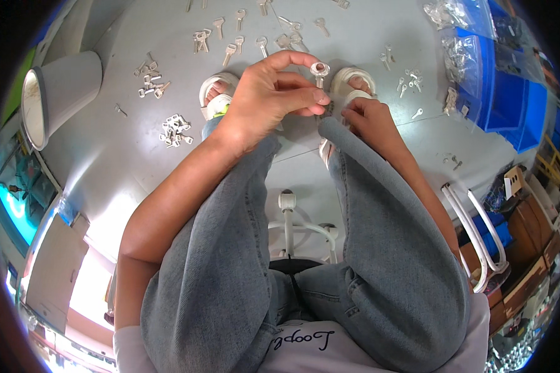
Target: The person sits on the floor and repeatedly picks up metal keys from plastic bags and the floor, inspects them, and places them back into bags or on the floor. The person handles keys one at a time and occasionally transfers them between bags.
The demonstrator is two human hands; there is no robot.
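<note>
Head view, looking straight down past the knees of a seated person in grey-blue jeans (230, 261), feet in white sandals (218, 90) on a grey floor (106, 161). The left hand (270, 93) is raised between the knees, thumb and forefinger pinched shut on the round bow of a silver key blank (320, 70); the blade hangs downward, which leaves the shaft free and facing the other hand. The right hand (367, 118) rests low against the right knee, fingers curled inward just beside the lower end of the key; whether it holds or touches anything cannot be told, since the knee hides the fingertips. More key blanks lie on the floor ahead of the feet in loose groups: a compact pile (175, 129) at left, a scattered cluster (149, 81) beyond it, a row (242, 37) near the top edge, and a few smaller ones (409, 81) at right, all within arm's reach. An overturned white bucket (62, 87) lies at far left. Blue bins (504, 93) with clear bags of metal parts (460, 56) stand at upper right. A white stool base (287, 217) shows between the legs.
</note>
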